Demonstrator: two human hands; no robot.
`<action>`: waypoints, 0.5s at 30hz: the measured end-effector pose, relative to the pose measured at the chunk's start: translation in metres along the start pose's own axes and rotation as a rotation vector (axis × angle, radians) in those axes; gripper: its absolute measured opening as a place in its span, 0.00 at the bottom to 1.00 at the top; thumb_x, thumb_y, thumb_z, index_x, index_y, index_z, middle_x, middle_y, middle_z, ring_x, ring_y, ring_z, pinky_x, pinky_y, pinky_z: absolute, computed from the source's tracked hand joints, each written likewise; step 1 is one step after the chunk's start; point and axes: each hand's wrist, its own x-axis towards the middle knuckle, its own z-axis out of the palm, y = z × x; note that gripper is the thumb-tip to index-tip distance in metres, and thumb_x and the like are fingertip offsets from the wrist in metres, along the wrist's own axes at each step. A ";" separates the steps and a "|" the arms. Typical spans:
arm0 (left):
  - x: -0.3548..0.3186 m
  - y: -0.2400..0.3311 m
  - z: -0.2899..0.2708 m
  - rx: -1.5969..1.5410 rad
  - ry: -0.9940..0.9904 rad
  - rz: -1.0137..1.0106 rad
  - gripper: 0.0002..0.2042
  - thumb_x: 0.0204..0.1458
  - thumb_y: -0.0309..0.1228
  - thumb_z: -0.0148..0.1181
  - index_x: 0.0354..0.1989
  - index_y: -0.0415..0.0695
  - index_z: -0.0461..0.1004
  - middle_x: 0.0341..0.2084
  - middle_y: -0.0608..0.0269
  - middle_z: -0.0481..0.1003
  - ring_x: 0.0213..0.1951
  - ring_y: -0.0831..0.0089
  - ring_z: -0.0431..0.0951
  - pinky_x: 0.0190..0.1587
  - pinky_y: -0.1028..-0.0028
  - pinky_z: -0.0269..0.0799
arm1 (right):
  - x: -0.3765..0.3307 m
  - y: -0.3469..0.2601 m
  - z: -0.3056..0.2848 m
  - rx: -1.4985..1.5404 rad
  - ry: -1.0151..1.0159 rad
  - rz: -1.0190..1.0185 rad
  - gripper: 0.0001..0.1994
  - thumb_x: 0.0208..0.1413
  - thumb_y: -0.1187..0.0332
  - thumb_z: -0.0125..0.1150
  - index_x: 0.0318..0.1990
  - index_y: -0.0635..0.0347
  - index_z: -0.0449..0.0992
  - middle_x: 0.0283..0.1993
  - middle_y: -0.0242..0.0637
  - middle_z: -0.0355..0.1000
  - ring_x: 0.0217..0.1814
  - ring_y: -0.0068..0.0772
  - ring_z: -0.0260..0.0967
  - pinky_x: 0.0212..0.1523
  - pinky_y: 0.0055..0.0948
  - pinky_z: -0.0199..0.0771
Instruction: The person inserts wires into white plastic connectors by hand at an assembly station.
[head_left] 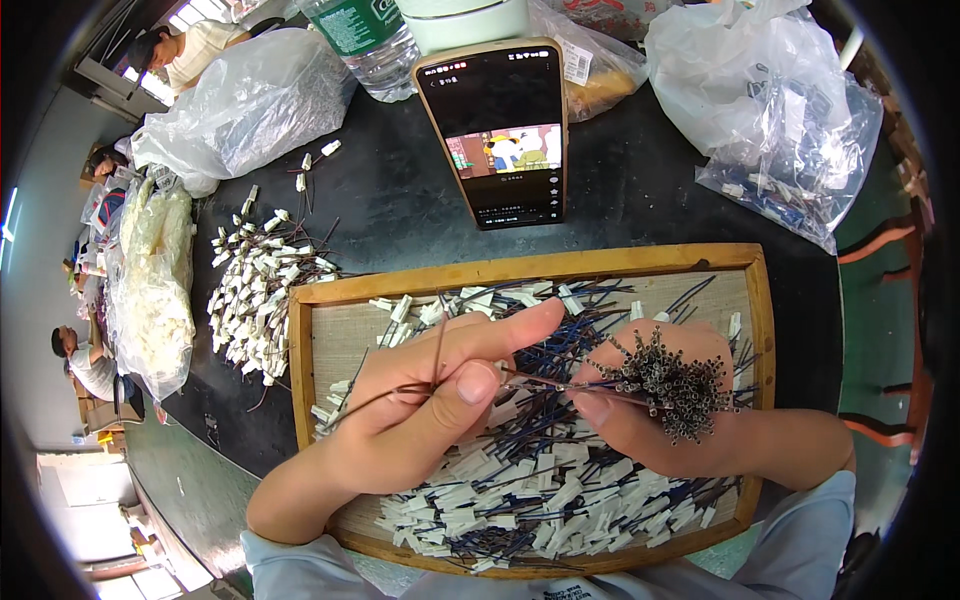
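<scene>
Tray (530, 268), centre: smooth wooden rim, matt woven-looking base. Connectors (567, 490), five o'clock: white plastic, smooth. Wire bundle (676, 385), four o'clock: dark, slightly shiny plastic coating. Phone (500, 110), twelve o'clock: glossy screen. Bag (735, 60), two o'clock: crinkled translucent plastic. Sleeve (815, 530), four o'clock: matt cloth.

Lt-blue shirt (800, 535) w/ dk print (578, 588)

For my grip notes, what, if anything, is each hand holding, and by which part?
The left hand pinches thin brown wires partway along; the right hand holds a wire bundle below its clustered dark tips.
</scene>
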 end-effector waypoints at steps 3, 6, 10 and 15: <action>-0.001 0.002 0.000 -0.042 -0.066 -0.031 0.26 0.60 0.43 0.46 0.58 0.34 0.63 0.28 0.69 0.64 0.21 0.87 0.57 0.21 0.85 0.52 | 0.001 -0.001 -0.001 0.004 0.006 -0.004 0.08 0.47 0.76 0.64 0.35 0.65 0.75 0.29 0.34 0.74 0.27 0.19 0.71 0.28 0.19 0.68; -0.002 0.001 0.000 0.031 -0.077 -0.003 0.25 0.61 0.43 0.44 0.59 0.34 0.63 0.29 0.69 0.63 0.22 0.86 0.57 0.22 0.85 0.51 | 0.001 -0.002 -0.001 -0.020 -0.001 -0.008 0.08 0.47 0.76 0.64 0.35 0.65 0.74 0.29 0.34 0.74 0.26 0.19 0.70 0.27 0.19 0.67; -0.002 0.000 -0.001 0.051 -0.061 0.003 0.25 0.61 0.41 0.44 0.58 0.34 0.63 0.29 0.68 0.63 0.21 0.86 0.58 0.22 0.84 0.52 | 0.001 -0.003 -0.004 -0.085 -0.016 0.026 0.08 0.46 0.76 0.64 0.34 0.65 0.74 0.27 0.33 0.73 0.24 0.17 0.68 0.25 0.19 0.65; 0.000 -0.002 -0.002 0.239 -0.083 0.169 0.22 0.61 0.38 0.43 0.58 0.33 0.64 0.26 0.68 0.63 0.20 0.85 0.59 0.22 0.83 0.54 | 0.000 -0.001 -0.002 -0.062 0.025 -0.014 0.07 0.46 0.76 0.64 0.34 0.65 0.74 0.26 0.32 0.72 0.24 0.16 0.67 0.23 0.19 0.64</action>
